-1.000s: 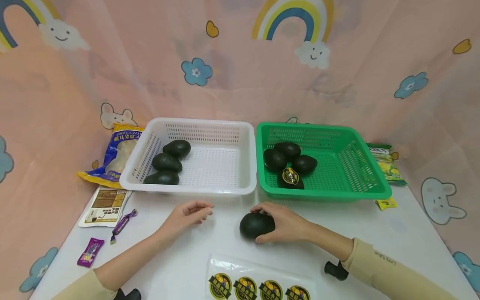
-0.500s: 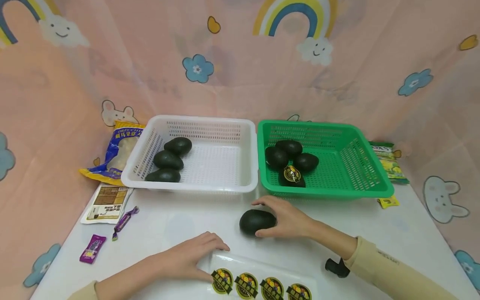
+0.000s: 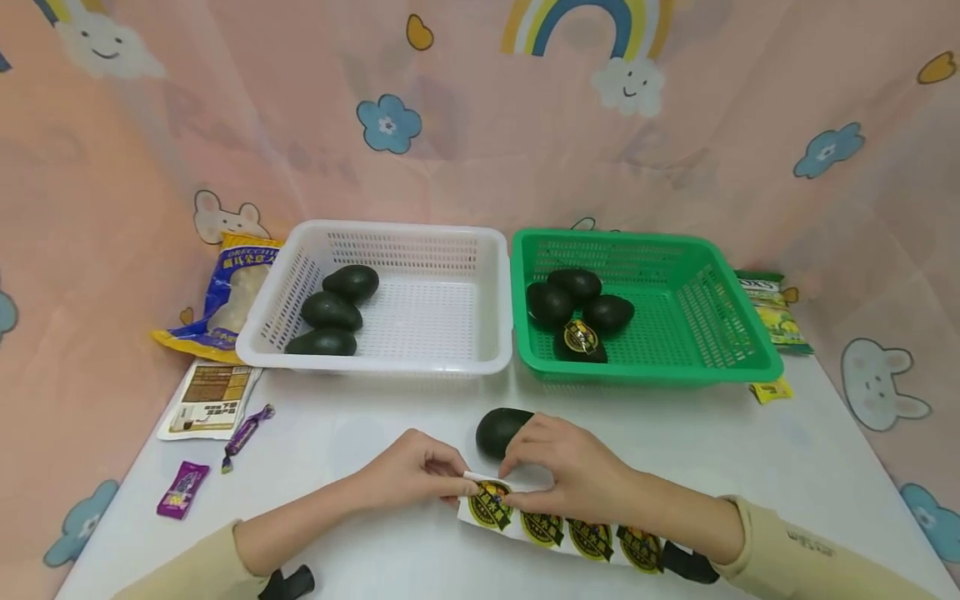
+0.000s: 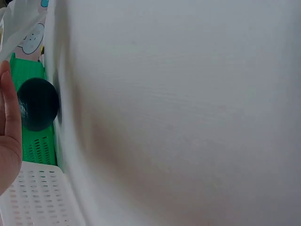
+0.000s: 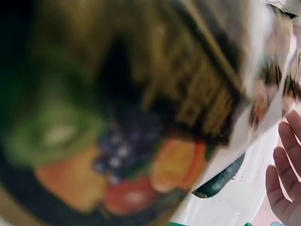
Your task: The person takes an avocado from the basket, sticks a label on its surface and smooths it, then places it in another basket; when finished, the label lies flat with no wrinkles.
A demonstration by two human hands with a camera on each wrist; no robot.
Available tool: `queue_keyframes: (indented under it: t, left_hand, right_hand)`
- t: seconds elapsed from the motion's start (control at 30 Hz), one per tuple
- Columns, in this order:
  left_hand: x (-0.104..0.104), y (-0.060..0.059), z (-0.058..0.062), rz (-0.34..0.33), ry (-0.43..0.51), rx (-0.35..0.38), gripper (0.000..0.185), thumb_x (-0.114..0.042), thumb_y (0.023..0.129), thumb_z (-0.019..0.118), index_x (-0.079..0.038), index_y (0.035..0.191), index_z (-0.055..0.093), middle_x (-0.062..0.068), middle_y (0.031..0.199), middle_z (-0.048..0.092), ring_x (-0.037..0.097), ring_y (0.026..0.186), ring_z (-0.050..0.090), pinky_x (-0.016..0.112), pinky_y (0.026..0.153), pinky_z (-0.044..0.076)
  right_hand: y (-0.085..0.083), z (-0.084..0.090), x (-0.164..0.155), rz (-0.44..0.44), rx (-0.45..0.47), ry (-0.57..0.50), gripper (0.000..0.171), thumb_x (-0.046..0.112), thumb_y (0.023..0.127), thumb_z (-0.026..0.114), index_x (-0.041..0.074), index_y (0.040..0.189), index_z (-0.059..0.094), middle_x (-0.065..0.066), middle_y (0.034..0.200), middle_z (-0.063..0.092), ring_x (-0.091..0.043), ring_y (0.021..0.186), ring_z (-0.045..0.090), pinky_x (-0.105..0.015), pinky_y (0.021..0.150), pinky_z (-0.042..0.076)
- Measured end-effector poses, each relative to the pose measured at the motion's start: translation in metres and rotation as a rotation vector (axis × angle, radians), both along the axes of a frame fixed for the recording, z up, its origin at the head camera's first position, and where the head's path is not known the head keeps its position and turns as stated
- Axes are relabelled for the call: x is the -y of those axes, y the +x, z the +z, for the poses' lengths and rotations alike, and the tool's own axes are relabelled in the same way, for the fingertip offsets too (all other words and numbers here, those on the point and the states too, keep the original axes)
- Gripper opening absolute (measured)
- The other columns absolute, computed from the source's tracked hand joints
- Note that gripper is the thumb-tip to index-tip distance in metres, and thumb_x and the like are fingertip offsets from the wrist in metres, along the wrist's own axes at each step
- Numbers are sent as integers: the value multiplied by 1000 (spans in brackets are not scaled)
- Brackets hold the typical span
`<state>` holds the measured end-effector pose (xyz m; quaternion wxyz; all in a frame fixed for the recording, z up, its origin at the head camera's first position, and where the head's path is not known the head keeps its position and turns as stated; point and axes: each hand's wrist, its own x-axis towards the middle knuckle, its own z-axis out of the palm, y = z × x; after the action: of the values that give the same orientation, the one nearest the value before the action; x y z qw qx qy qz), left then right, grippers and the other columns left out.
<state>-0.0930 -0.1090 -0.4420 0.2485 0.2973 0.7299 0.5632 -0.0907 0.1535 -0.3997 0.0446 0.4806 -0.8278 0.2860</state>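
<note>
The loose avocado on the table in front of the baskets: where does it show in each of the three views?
Head: the loose avocado lies at centre, just beyond the right hand and the sticker sheet.
Left wrist: a dark round shape at the far left edge, against the green basket.
Right wrist: only a dark sliver below the blurred sticker sheet.
Shared landmark: the green basket in the head and left wrist views.

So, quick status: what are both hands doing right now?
Left hand and right hand both pinch the sticker sheet at its left end. Loose avocado sits on the table just behind them, untouched. Nothing in the way.
</note>
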Motion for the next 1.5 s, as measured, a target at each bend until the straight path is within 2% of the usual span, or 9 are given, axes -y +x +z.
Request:
queue_keyframes:
  t: [0.2,0.53,0.73,0.87,0.93,1.07,1.23,1.4,1.5]
  left_hand:
    - [-4,-1,3,40,-12,60,16,-25,89,73,-11,83,76,0,63,67,19,60,66,38,61,57]
    - [0,0,-7,25,39,86,32,-21,101,55,0,83,72,-3,74,68,10,68,64,33,66,57]
    - [9,5,-21,60,-2,-330,19,-17,99,59,-11,97,77,-5,92,73,7,82,66,26,73,54]
    - [13,12,-24,97,-153,-669,22,-34,95,64,-16,96,78,-7,101,71,5,95,63,25,81,52]
    - [12,13,-20,158,-185,-744,24,-41,90,68,-19,91,78,-10,97,70,4,93,61,24,81,52]
    - [1,7,0,226,-89,-605,12,-37,87,73,-25,87,73,-17,85,65,6,81,59,24,71,50]
    - [-17,-2,24,273,-26,-310,5,-25,86,76,-24,82,73,-15,77,63,9,71,53,24,65,45]
    - [-26,-2,23,425,-3,-10,12,-29,86,75,-18,85,77,-6,80,67,11,73,50,25,68,41]
    - [-31,-3,16,466,-22,54,15,-33,86,74,-18,87,78,-6,83,68,12,77,52,26,70,41]
  right_hand:
    - [-1,-7,1,-4,7,-107,17,22,80,82,26,89,68,18,93,62,-4,93,55,-19,83,46]
    - [-4,-14,6,101,-99,-176,6,24,89,72,24,88,67,17,93,62,-3,91,53,-19,83,42]
    - [-8,-7,3,62,123,-215,13,18,88,75,23,92,63,16,96,61,-6,95,55,-25,83,47]
    - [-17,8,-4,-73,293,-87,10,25,88,75,26,87,66,21,90,61,-9,92,55,-30,80,48]
    - [-22,16,-5,-116,335,-3,10,26,87,76,28,84,67,22,86,60,-12,90,55,-33,79,47]
    - [-29,25,-4,-131,376,101,12,26,85,78,31,81,67,23,82,59,-14,90,56,-36,80,45]
    - [-29,22,-5,-187,427,40,9,29,86,77,31,86,68,20,85,62,-13,87,57,-34,79,48]
    - [-25,2,-16,-315,599,-98,8,29,89,73,22,91,70,10,87,65,-13,83,57,-30,76,51]
    - [-24,-10,-19,-377,685,-127,12,28,92,70,17,87,70,4,81,62,-14,78,54,-28,71,48]
